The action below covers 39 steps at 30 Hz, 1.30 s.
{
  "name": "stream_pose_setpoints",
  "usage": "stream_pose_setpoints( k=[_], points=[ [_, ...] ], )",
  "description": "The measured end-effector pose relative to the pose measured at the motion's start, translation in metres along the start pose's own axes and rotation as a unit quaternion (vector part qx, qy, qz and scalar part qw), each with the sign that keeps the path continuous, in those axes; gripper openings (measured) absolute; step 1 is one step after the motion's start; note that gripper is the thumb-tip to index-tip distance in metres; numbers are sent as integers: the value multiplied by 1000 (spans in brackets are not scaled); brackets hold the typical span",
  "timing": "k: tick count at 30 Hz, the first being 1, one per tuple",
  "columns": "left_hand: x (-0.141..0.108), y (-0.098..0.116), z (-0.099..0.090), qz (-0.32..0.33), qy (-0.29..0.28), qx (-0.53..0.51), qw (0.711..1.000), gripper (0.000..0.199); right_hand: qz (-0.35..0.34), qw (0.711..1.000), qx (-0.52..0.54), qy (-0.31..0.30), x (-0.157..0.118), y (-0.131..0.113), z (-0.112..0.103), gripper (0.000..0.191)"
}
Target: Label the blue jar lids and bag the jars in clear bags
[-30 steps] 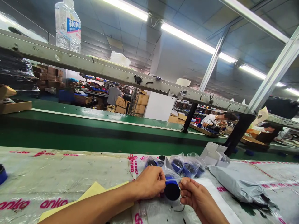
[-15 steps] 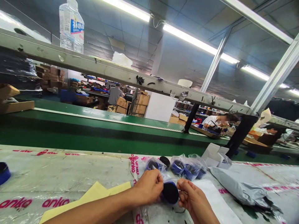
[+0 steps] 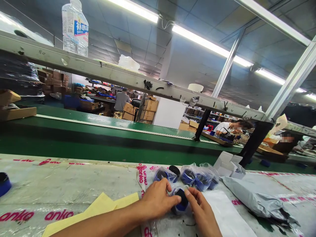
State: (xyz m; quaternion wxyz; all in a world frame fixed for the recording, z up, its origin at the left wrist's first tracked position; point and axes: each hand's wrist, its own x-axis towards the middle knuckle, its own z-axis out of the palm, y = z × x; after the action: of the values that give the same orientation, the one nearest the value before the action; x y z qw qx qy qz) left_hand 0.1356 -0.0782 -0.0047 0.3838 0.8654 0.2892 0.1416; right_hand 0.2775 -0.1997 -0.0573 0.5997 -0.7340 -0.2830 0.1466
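Between my hands, low in the middle of the head view, is a blue round part (image 3: pixel 182 201) with a black face, inside a clear plastic bag. My left hand (image 3: pixel 160 198) grips its left side, thumb pressed against the black face. Fingers of my right hand (image 3: pixel 200 208) close on the upper right edge of the same bagged part. Just beyond lie more bagged blue round parts (image 3: pixel 189 176) and a black disc (image 3: pixel 174 170). White paper (image 3: pixel 227 214) lies under and beside my right hand. Left of my left forearm are yellow sheets (image 3: pixel 101 205).
A grey plastic bag (image 3: pixel 256 197) lies at the right, near an open white box (image 3: pixel 227 164). A blue ring (image 3: pixel 4 183) sits at the far left. Behind the bench runs a green conveyor belt (image 3: pixel 98 141), with a metal rail (image 3: pixel 111 70) above it carrying a bottle (image 3: pixel 75 29). People work farther back.
My left thumb has come over onto the black face. The right hand has shifted slightly left and closer to the part, and clear film now shows around the part.
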Motion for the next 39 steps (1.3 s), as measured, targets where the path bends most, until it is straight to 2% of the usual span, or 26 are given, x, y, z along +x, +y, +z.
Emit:
stream_pose_setpoints(
  k=[2, 4, 7, 9, 13, 17, 21, 22, 24, 25, 27, 29, 30, 32, 34, 35, 37, 39],
  points=[
    [-1, -1, 2, -5, 1, 21, 1000, 32, 18, 1000, 7, -22, -6, 3, -1, 55],
    [0, -1, 6, 9, -7, 42, 999, 24, 32, 998, 38, -38, -12, 5, -1, 53],
    [3, -3, 9, 37, -19, 53, 998, 17, 52, 994, 97, -23, -14, 3, -4, 49],
    [4, -3, 7, 44, -23, 56, 997, 18, 60, 993, 94, -25, -10, 0, -10, 48],
    [2, -1, -4, 50, -10, 83, 995, 25, 21, 999, -41, -8, -2, -13, -27, 53],
    [-2, 8, -11, 57, 31, 123, 990, 26, -77, 973, -216, 33, -1, -30, -36, 49],
    [-5, 9, -9, 84, 48, 162, 982, 26, -88, 965, -245, 12, -5, -31, -35, 48],
    [-6, 7, -8, 91, 48, 165, 981, 26, -113, 962, -249, 18, -6, -27, -34, 47],
    [-9, 4, -9, 106, 43, 157, 981, 27, -225, 934, -277, 19, -6, -17, -32, 47],
    [-12, 3, -12, 116, 38, 150, 981, 28, -298, 905, -303, 6, -6, -12, -31, 50],
    [-20, 1, -21, 132, 23, 128, 983, 33, -425, 829, -362, -36, -4, -1, -26, 63],
    [-28, 1, -34, 136, 7, 106, 985, 41, -483, 772, -411, -47, -3, 7, -19, 68],
    [-31, 0, -41, 133, 5, 98, 986, 44, -492, 759, -425, -37, -2, 9, -15, 64],
    [-33, -3, -54, 125, 24, 89, 988, 41, -484, 761, -431, -6, 0, 9, -7, 44],
    [-28, -12, -63, 118, 69, 86, 987, 25, -461, 784, -416, 6, 1, 7, 1, 23],
    [-24, -17, -64, 115, 92, 85, 985, 20, -447, 798, -405, 3, 1, 6, 4, 20],
    [-12, -29, -63, 117, 107, 84, 984, 38, -409, 827, -386, -3, 3, 2, 9, 29],
    [1, -38, -55, 124, 93, 79, 985, 55, -362, 857, -366, -9, 5, -2, 13, 35]
  ],
)
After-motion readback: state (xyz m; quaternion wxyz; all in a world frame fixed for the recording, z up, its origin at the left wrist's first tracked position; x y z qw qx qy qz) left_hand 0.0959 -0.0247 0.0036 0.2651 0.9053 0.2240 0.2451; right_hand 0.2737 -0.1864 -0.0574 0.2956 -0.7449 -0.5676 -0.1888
